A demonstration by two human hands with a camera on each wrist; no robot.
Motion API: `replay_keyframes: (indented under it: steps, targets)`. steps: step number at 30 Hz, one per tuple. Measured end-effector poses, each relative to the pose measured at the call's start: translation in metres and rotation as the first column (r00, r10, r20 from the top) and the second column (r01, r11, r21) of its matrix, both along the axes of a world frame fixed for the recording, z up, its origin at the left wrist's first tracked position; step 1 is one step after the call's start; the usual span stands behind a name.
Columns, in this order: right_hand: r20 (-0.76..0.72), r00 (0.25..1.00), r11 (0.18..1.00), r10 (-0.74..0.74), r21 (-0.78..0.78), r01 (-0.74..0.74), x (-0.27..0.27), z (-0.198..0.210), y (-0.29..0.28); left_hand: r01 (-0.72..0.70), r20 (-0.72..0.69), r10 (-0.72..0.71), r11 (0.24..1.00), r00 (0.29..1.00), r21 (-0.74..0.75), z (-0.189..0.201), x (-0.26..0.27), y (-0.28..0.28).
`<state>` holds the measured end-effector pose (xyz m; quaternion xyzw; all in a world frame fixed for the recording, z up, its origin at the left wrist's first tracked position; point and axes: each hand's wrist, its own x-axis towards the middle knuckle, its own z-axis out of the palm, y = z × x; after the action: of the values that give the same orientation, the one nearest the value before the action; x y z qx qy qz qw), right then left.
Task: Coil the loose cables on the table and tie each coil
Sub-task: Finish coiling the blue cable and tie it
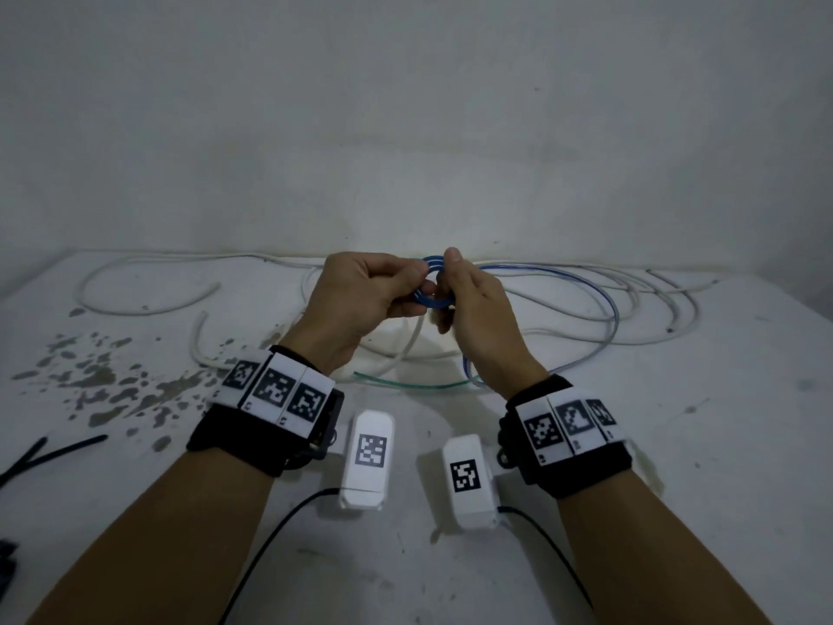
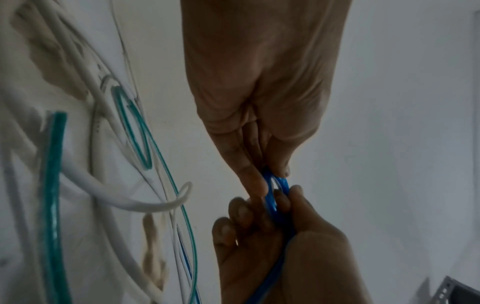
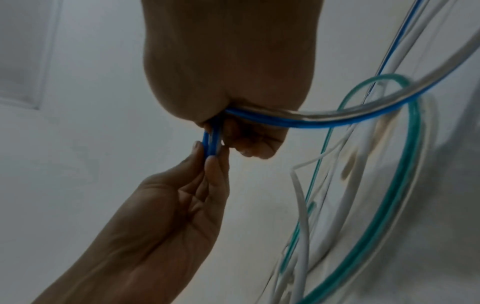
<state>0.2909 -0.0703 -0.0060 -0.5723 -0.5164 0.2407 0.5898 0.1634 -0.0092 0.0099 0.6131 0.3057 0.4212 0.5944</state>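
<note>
A small blue cable coil (image 1: 432, 300) is held up over the white table (image 1: 676, 444), near its back. My left hand (image 1: 417, 286) pinches the coil's left side between thumb and fingers. On the coil's right side, my right hand (image 1: 444, 286) grips it with the thumb on top. The loose blue cable tail (image 1: 614, 318) runs from the right hand in a wide loop to the right. In the left wrist view, fingertips (image 2: 255, 185) press on the coil (image 2: 281, 185). In the right wrist view, the tail (image 3: 311, 122) leaves under the right palm. A green cable (image 1: 405, 383) lies below the hands.
Several loose white cables (image 1: 135, 304) sprawl across the back of the table, some tangled at the right (image 1: 667, 309). Black cable ties (image 1: 40, 453) lie at the left edge. Dark stains (image 1: 103, 376) mark the left of the table. A wall stands close behind.
</note>
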Motion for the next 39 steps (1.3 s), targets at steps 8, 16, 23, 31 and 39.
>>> replay_keyframes:
  steps: [8, 16, 23, 31, 39]
  targets:
    - [0.058, 0.997, 0.996, 0.059, -0.077, -0.055, 0.007, 0.012, -0.006, 0.099, -0.122, -0.105, 0.994, 0.987, -0.055, 0.007, -0.004, 0.0]
    - [0.121, 0.993, 0.999, 0.0, -0.042, 0.005, 0.004, 0.008, -0.004, 0.145, -0.008, -0.147, 0.981, 0.989, -0.127, 0.01, -0.004, 0.001]
    - [0.129, 0.992, 0.995, 0.001, -0.101, 0.012, 0.001, 0.009, -0.005, 0.03, -0.038, -0.036, 0.989, 0.999, -0.144, 0.007, -0.004, 0.003]
    - [0.142, 0.989, 0.999, 0.027, -0.039, -0.022, 0.0, 0.01, -0.007, 0.118, -0.058, -0.128, 0.982, 0.99, -0.148, 0.011, -0.01, 0.001]
    - [0.079, 0.988, 0.99, -0.131, -0.044, 0.135, 0.003, 0.009, 0.0, 0.004, -0.068, -0.015, 0.988, 0.998, -0.157, 0.013, -0.002, 0.002]
